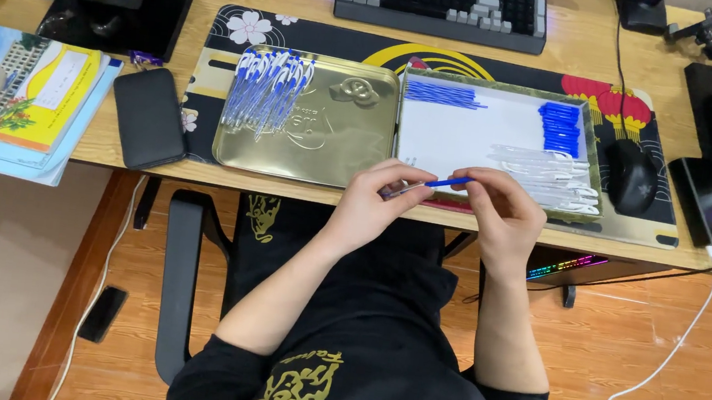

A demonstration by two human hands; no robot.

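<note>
My left hand (374,200) and my right hand (502,210) meet at the desk's front edge and hold one pen (429,184) between them, its clear barrel in the left fingers and its blue end toward the right fingers. Behind them a gold tin tray (589,155) lined with white paper holds thin blue refills (441,94), blue caps (561,128) and clear barrels (548,177). A second gold tin tray (353,150) to the left carries a heap of assembled pens (266,90).
A black phone (148,116) and stacked books (19,99) lie at the left. A keyboard (443,0) sits behind the trays, a black mouse (631,176) to their right. A white cable (669,352) hangs off the desk's right side.
</note>
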